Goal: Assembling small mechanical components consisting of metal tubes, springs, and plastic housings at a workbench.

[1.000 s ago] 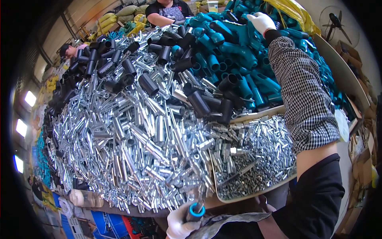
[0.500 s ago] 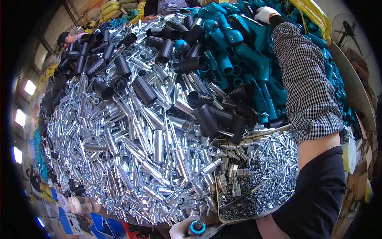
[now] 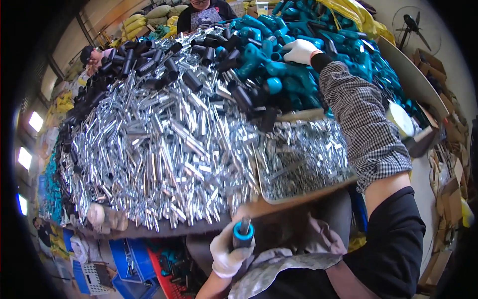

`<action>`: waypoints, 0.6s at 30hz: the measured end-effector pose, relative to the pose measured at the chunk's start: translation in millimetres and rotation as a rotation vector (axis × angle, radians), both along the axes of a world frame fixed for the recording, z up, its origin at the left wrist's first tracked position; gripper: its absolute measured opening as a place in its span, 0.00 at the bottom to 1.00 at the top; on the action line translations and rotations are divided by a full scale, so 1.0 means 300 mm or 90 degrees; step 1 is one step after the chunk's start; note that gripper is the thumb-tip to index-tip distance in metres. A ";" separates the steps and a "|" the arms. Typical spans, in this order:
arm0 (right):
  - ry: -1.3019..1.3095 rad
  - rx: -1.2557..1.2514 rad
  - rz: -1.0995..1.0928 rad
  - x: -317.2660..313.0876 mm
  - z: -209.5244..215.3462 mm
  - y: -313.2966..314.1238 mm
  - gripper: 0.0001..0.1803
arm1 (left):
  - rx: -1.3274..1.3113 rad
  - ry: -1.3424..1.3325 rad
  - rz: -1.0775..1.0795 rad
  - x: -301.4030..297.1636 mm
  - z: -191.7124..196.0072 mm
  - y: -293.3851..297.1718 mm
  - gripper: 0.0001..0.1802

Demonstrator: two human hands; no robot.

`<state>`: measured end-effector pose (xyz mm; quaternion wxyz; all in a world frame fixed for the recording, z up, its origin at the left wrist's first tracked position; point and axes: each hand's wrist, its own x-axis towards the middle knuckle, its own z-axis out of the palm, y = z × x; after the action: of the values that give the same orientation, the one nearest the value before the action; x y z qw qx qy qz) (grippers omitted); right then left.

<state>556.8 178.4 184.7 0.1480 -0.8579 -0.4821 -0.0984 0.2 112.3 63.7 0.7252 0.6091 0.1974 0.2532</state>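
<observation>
My left hand, in a white glove, is closed around a dark cylindrical part with a teal ring at its top. A metal shaft sticks up out of the ring. This hand is in front of the table edge, close to my body. My right arm stretches far forward in a checked sleeve. Its white-gloved right hand rests over the heap of teal plastic parts, fingers stretched out and touching them. The undersides of those fingers are hidden. Many of the teal parts have tubular ends.
Silver metal tubes and rods heap across the table, with black sleeves on top. A tray of small metal pieces sits at the front right. Blue crates and a red basket stand below. Two people are beyond the heap.
The view has shifted, showing more of my lap and the far side. My left hand with the dark part is now fully visible; my right hand has moved left and nearer over the teal heap.
</observation>
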 end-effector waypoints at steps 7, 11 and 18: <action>0.147 0.293 0.042 -0.361 0.037 -0.219 0.28 | -0.010 -0.036 0.005 -0.131 0.036 -0.153 0.53; 0.674 0.555 0.311 -0.645 0.022 -0.503 0.29 | -0.009 -0.037 0.014 -0.195 0.038 -0.200 0.54; 0.966 0.375 0.244 -1.198 -0.218 -0.871 0.30 | 0.152 0.118 0.039 -0.193 -0.008 -0.220 0.60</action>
<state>197.3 -82.9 119.3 0.6647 -0.5206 -0.3437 0.4111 -57.7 46.3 61.1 0.6180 0.7055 0.2505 0.2399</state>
